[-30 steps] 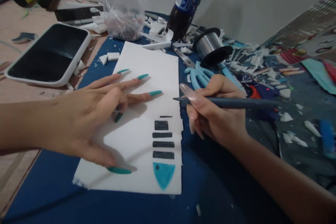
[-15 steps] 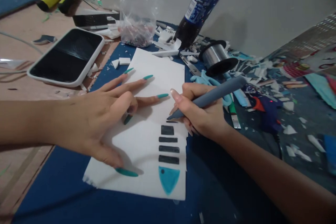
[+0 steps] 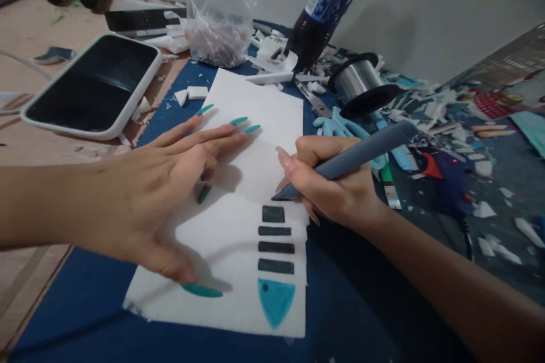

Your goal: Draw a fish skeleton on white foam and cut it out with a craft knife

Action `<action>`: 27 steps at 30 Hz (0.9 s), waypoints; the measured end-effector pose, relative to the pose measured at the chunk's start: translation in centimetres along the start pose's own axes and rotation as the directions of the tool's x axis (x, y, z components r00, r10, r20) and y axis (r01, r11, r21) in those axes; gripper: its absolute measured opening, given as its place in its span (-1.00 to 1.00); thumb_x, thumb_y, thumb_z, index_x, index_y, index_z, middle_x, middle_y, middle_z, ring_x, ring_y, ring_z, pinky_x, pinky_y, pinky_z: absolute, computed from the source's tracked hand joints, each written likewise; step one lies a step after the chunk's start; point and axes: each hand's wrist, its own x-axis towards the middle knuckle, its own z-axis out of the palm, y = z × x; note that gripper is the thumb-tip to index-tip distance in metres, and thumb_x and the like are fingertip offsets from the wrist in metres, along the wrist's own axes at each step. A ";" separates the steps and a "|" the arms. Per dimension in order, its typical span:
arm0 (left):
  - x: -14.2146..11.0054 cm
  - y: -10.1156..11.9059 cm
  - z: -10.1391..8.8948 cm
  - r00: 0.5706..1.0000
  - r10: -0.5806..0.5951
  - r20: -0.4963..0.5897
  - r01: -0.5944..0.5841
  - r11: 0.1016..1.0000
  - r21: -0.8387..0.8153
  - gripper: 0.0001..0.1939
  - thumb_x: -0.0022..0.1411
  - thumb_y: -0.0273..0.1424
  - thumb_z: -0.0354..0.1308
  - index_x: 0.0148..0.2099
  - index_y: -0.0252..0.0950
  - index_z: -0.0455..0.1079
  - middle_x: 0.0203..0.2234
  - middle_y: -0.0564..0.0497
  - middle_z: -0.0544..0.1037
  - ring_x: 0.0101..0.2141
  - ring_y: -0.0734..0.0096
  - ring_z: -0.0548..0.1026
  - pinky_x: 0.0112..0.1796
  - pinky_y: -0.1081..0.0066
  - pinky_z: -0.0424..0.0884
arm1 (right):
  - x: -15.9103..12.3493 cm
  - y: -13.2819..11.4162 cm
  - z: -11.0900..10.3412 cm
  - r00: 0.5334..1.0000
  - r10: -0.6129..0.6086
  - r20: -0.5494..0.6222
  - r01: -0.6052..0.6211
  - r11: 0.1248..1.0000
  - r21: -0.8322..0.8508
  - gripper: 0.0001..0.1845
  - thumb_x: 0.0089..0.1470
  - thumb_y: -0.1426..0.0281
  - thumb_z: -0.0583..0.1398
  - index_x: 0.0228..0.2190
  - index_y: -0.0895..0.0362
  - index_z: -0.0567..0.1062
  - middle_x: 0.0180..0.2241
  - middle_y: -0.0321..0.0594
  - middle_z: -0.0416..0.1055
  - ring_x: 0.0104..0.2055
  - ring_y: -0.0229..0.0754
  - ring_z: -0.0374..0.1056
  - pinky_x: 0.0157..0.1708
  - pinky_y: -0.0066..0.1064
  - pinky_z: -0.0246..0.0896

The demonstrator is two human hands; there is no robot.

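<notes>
Firmly, my right hand grips the marker, tip on the white sheet; my left hand lies open, flat on it.

Dim, cool indoor light with a bluish cast falls from above and a little behind. The left hand throws a soft grey shadow across the white sheet — edges diffuse, no hard glare. The spool shows a dull sheen. Wide-lens bending stretches the corners, and the far clutter is smeared — fine detail is lost.
</notes>
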 end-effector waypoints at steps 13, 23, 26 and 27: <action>-0.1 -0.2 0.1 1.000 -0.005 0.002 0.005 1.000 -0.027 -0.26 -0.10 0.11 0.18 0.02 -0.21 0.11 0.30 -0.07 -0.10 0.26 -0.12 -0.12 0.25 -0.11 -0.21 | 0.2 0.2 0.1 1.000 0.016 -0.025 -0.017 0.999 -0.039 -0.54 -0.05 0.65 0.10 -0.75 0.14 -0.03 -0.76 -0.46 -0.07 -0.72 -0.49 -0.13 -0.75 -0.53 -0.13; -0.2 -0.3 0.1 1.000 -0.002 -0.007 0.002 0.999 -0.041 -0.30 -0.12 0.12 0.19 -0.05 -0.20 0.14 0.30 -0.06 -0.11 0.26 -0.13 -0.12 0.25 -0.13 -0.23 | 0.4 0.5 0.4 0.997 0.025 -0.070 -0.028 0.998 -0.050 -0.54 -0.03 0.61 0.10 -0.74 0.12 -0.03 -0.75 -0.45 -0.09 -0.71 -0.47 -0.10 -0.70 -0.52 -0.06; -0.2 -0.3 0.1 1.000 0.005 -0.017 -0.005 1.000 -0.030 -0.31 -0.11 0.12 0.19 -0.07 -0.19 0.13 0.30 -0.04 -0.12 0.27 -0.08 -0.13 0.27 -0.09 -0.25 | 0.5 0.4 0.4 0.996 0.028 -0.083 -0.034 0.997 -0.071 -0.53 -0.02 0.61 0.11 -0.74 0.12 -0.03 -0.75 -0.44 -0.08 -0.70 -0.46 -0.08 -0.71 -0.51 -0.09; -0.2 -0.3 0.1 1.000 0.010 -0.024 -0.011 1.000 -0.028 -0.32 -0.11 0.12 0.19 -0.06 -0.19 0.13 0.30 -0.04 -0.12 0.27 -0.07 -0.13 0.27 -0.07 -0.25 | 0.6 0.4 0.4 0.996 0.027 -0.089 -0.034 0.996 -0.081 -0.53 -0.02 0.62 0.12 -0.74 0.13 -0.02 -0.75 -0.44 -0.08 -0.70 -0.46 -0.08 -0.71 -0.51 -0.10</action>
